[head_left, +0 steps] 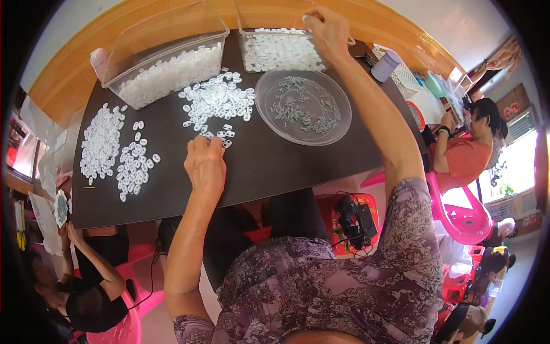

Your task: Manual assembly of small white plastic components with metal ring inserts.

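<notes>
My right hand [330, 35] is raised at the near side of a clear plastic bin [243, 35] at the back. A small white plastic piece [306, 19] is pinched between its thumb and finger. Beneath that hand, many white pieces [278, 53] fill the bin's bottom. My left hand [206, 163] is closed, its fingertips at the near edge of a heap of white oval pieces with two holes [220, 102]. What those fingers hold is hidden. Right of the heap lies a round clear tray [269, 129] with small grey-green pins [292, 109] scattered in it.
Another clear bin [134, 103] of white pieces stands back left. Two more piles of white ovals [102, 143] lie on the dark table [258, 178]. A lilac cup [385, 66] stands back right. Co-workers sit on both sides, one in an orange shirt [467, 155], another in black [94, 304].
</notes>
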